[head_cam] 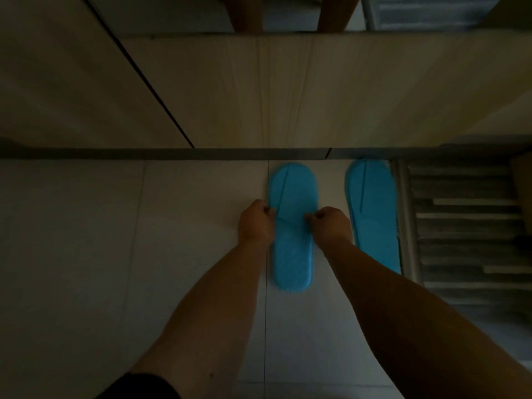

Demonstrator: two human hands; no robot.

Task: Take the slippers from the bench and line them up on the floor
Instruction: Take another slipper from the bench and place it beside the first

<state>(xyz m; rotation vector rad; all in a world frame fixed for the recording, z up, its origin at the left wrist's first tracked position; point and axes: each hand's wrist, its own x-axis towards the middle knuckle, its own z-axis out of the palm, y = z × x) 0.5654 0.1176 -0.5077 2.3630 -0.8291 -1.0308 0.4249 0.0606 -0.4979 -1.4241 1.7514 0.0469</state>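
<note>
Two flat blue slippers lie on the pale tiled floor, toes pointing away from me toward a wooden panel. The left slipper (292,249) is gripped at its middle from both sides: my left hand (255,223) pinches its left edge and my right hand (331,224) pinches its right edge. The right slipper (372,214) lies apart, parallel, a little further right, touching neither hand. Its heel end is partly hidden behind my right forearm.
A light wooden panel (288,93) rises just beyond the slippers, with a dark base strip (144,154) along the floor. A striped grey mat or grille (466,226) with a metal edge borders the right slipper. Open tile floor (115,240) lies to the left.
</note>
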